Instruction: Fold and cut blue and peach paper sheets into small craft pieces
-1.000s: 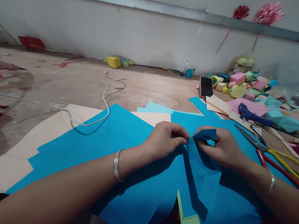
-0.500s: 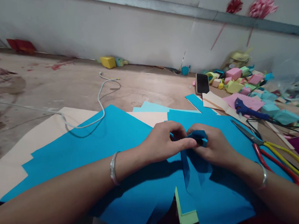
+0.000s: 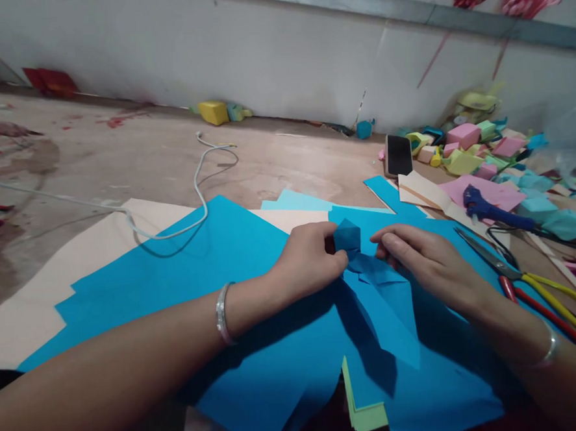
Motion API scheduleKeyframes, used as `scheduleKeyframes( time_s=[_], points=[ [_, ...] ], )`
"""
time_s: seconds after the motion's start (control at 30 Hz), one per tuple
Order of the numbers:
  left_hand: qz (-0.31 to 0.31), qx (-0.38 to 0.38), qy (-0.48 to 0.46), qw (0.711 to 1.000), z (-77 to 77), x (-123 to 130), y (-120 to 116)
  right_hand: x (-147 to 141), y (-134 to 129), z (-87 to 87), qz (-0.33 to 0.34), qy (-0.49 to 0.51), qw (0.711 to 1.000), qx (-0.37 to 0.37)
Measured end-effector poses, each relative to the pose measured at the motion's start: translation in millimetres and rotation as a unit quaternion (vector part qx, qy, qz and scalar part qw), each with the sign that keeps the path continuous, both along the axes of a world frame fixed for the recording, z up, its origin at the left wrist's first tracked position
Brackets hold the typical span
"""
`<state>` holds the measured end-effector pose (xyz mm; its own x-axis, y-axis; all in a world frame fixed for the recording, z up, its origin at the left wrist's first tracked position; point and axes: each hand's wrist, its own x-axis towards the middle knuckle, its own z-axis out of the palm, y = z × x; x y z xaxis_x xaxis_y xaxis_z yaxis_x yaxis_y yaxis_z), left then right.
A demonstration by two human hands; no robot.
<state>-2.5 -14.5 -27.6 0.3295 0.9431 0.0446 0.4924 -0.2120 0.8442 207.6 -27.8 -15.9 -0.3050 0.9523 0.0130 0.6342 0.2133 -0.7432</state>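
Both hands are bare, the left hand (image 3: 307, 260) near the centre of the frame and the right hand (image 3: 435, 265) a little to the right of it. The left forearm (image 3: 130, 345), in the lower left, is uncovered; the right forearm (image 3: 512, 325), in the lower right, is uncovered also. On the left wrist there is a silver bracelet (image 3: 220, 314), shiny, like a flat band. The right wrist has another silver bracelet (image 3: 552, 345), also rounded and shiny; its fine pattern is too blurred to tell.
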Motion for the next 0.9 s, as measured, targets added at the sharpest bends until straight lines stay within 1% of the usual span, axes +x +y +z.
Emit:
scheduleKeyframes(
  time_s=[0.1, 0.2, 0.3, 0.37, 0.47, 0.63, 0.7, 0.77, 0.83, 0.9],
  points=[
    [0.015, 0.021, 0.025, 0.999, 0.4, 1, -2, -3, -3, -0.3, 0.022, -0.047, 0.999, 0.011],
    [0.027, 0.062, 0.045, 0.997, 1.8, 2, -6, -8, -7, -1.0, 0.045, -0.104, 0.993, 0.029],
    [0.000, 0.090, 0.045, 0.995, 2.7, 4, -9, -8, -9, -3.1, 0.065, -0.148, 0.985, 0.062],
    [-0.025, 0.095, 0.043, 0.994, 2.5, 4, -11, -6, -8, -4.9, 0.062, -0.159, 0.981, 0.088],
    [-0.037, 0.094, 0.045, 0.994, 0.6, 4, -11, -4, -7, -7.5, 0.043, -0.159, 0.980, 0.112],
    [-0.004, 0.048, 0.015, 0.999, -4.9, 2, -4, -5, -7, -10.2, -0.001, -0.116, 0.984, 0.137],
    [0.000, 0.035, -0.001, 0.999, -6.3, 1, -1, -5, -5, -9.9, -0.019, -0.106, 0.986, 0.130],
    [0.000, 0.031, -0.004, 1.000, -6.5, 0, 1, -6, -4, -8.4, -0.022, -0.101, 0.988, 0.113],
    [0.007, 0.035, 0.006, 0.999, -5.6, 0, 2, -6, -3, -6.5, -0.012, -0.103, 0.990, 0.097],
    [0.022, 0.042, 0.018, 0.999, -4.1, 0, 2, -5, -3, -5.1, 0.000, -0.111, 0.989, 0.100]
  ],
)
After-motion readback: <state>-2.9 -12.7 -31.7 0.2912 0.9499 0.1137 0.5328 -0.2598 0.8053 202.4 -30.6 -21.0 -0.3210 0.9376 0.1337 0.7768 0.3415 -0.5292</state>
